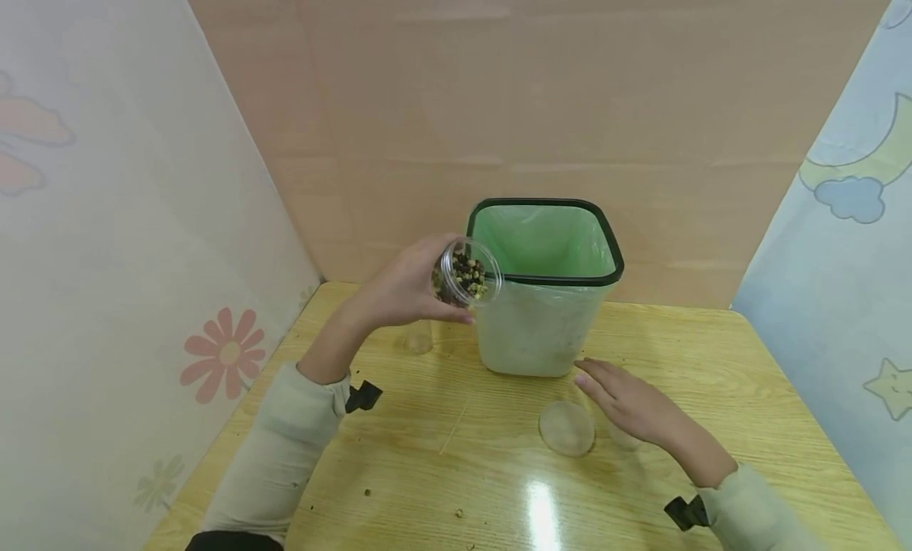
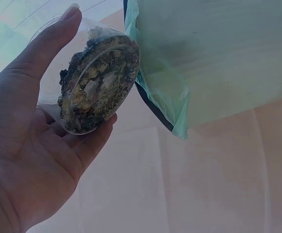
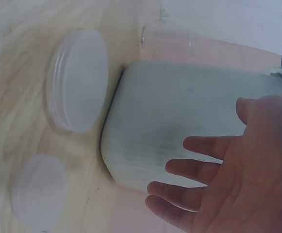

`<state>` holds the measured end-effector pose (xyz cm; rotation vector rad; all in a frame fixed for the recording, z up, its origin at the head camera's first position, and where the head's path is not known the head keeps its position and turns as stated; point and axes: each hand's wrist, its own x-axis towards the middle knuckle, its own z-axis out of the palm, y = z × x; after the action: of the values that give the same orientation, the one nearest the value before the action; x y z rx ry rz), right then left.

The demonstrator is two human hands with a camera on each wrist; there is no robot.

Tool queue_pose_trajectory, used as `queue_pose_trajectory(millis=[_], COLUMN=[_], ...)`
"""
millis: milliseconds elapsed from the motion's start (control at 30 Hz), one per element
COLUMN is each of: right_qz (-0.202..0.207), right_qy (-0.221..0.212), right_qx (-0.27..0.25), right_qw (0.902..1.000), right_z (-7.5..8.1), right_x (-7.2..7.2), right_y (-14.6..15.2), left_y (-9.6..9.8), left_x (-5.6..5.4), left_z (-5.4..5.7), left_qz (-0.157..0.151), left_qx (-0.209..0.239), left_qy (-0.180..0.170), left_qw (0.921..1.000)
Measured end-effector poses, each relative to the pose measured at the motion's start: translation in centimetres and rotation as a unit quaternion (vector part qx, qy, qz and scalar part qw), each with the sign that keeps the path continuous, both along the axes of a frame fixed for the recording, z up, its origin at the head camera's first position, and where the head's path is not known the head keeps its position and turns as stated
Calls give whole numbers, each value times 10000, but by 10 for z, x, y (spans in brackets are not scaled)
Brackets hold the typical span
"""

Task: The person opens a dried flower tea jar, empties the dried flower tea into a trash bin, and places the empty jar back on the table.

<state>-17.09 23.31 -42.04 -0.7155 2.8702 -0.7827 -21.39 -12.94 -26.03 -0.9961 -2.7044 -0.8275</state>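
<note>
My left hand (image 1: pixel 409 286) grips a clear jar (image 1: pixel 447 275) tilted beside the left rim of the bin, its open mouth facing the head camera. Dark and yellowish dried bits (image 1: pixel 470 275) lie inside; in the left wrist view they show through the jar's base (image 2: pixel 104 82). A green liner (image 1: pixel 534 226) is stretched inside the pale bin (image 1: pixel 534 329), under a black rim. My right hand (image 1: pixel 634 404) hovers with straight fingers near the bin's lower right corner and holds nothing. In the right wrist view its fingers (image 3: pixel 199 172) are spread in front of the bin wall.
A translucent round lid (image 1: pixel 566 429) lies before the bin, and a second lid (image 1: pixel 624 437) is partly hidden under my right hand. Another clear jar (image 1: pixel 419 337) stands left of the bin. Crumbs (image 1: pixel 459 513) dot the wooden table (image 1: pixel 399 464); walls enclose it behind and at both sides.
</note>
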Motion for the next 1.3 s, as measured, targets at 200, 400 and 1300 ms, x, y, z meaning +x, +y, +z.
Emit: queue_pose_trajectory(millis=[200, 400, 1300], right_qz=[-110, -234, -461], right_qy=[99, 169, 568], right_qx=[90, 84, -10], right_qw=[9999, 9995, 9973], right_z=[9, 23, 88], right_x=[-3, -6, -22], right_y=[7, 13, 28], left_y=[0, -1, -2], left_x=[-4, -7, -22], left_z=[1, 3, 15], left_qz=[13, 61, 198], left_qx=[1, 7, 108], left_qy=[58, 42, -18], left_qw=[10000, 10000, 9997])
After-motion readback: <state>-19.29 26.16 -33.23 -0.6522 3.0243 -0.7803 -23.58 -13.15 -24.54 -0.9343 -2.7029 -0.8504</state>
